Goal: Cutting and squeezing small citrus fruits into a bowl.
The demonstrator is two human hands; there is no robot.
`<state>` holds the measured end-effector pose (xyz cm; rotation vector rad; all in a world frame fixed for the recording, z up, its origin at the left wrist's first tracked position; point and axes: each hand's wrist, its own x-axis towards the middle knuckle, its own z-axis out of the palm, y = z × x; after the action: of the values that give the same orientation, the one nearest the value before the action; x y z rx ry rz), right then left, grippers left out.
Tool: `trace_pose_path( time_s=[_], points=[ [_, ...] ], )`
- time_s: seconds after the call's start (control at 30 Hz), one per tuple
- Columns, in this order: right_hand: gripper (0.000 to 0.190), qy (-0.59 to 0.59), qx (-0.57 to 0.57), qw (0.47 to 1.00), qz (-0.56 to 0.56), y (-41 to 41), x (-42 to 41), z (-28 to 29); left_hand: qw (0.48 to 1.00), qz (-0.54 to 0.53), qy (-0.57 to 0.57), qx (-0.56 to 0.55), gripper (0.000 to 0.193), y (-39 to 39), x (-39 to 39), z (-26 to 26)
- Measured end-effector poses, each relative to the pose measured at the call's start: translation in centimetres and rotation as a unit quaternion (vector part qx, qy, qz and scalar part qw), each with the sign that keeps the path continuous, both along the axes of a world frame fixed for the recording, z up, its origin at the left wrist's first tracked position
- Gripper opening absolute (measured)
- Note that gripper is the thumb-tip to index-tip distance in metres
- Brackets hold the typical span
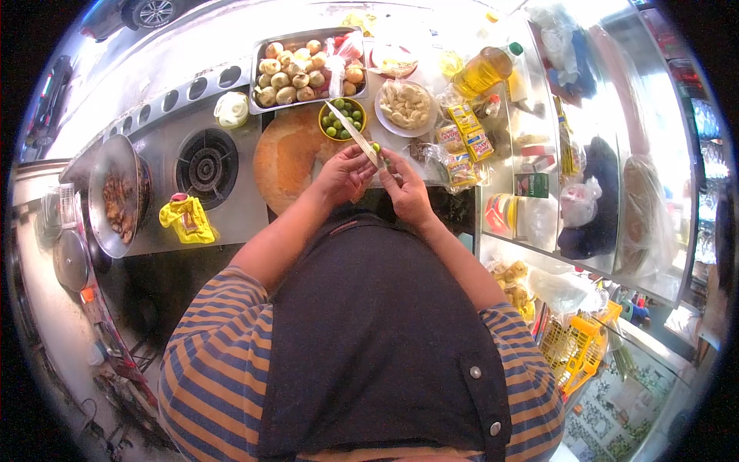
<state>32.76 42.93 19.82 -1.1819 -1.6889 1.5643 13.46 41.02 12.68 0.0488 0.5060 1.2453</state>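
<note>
A long, pale-looking knife (353, 130) points up and left, its tip over a yellow-rimmed bowl (321, 128) of small green citrus fruits (340, 119). Its lower end meets the thumb and fingers of my right hand (409, 189). A small green fruit piece (376, 147) shows by the blade at my right fingertips, with more green partly hidden behind them. My left hand (345, 173) is under and beside the blade, fingers curled; whether it grips something is unclear. Both hands are close together at the right edge of a round wooden chopping board (283, 156).
A metal tray (254, 86) of onions (286, 78) stands behind the bowl. To the right are a plate of pale peeled pieces (406, 107), seasoning packets (470, 133) and an oil bottle (485, 70). At left are a gas burner (206, 167), yellow cloth (187, 219) and wok (118, 196).
</note>
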Motion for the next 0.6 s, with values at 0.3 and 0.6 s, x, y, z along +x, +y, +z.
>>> trace_pose_path(
  time_s=[0.3,0.6],
  points=[
    [0.049,-0.033,0.055,0.998,0.016,-0.1,0.0,-0.3,0.999,0.004,0.033,0.031,0.030,-0.2,-0.1,-0.4],
    [0.037,-0.039,0.000,0.999,-0.034,0.7,-0.6,-0.8,0.967,0.044,0.242,0.066,0.030,-0.3,1.9,1.5]
  ],
)
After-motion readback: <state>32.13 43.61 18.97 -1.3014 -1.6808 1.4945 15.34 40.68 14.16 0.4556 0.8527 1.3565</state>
